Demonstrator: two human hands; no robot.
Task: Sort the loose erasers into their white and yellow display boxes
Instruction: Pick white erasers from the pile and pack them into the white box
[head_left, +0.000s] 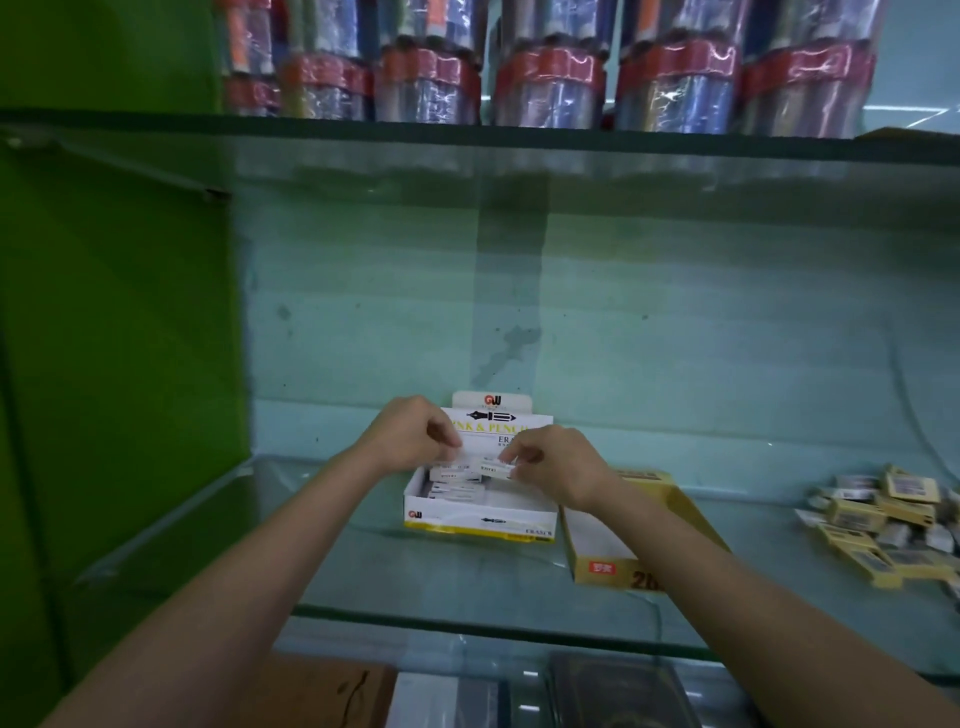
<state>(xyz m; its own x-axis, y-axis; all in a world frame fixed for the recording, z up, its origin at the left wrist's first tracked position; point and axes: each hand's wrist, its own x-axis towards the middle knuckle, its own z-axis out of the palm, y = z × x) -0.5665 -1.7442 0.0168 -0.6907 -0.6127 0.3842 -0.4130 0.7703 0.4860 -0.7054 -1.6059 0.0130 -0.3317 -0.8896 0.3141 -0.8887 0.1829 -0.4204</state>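
A glass shelf (467, 582) set against a pale green wall carries a white display box (480, 519) with its lid flap standing up behind, and a yellow display box (602, 551) just beside it on the right. Both hands reach over the white box: the left hand (410, 434) has its grip pinched on a white eraser (457, 457), the right hand (553, 462) pinches another white eraser (496, 469), above the erasers already lying inside. A heap of loose erasers (883, 519) lies well apart at the shelf's right end, and wrapped bundles (550, 73) stand on the shelf above.

white box (480, 512): part-filled | yellow box (597, 551): beside | loose erasers (883, 519): piled right
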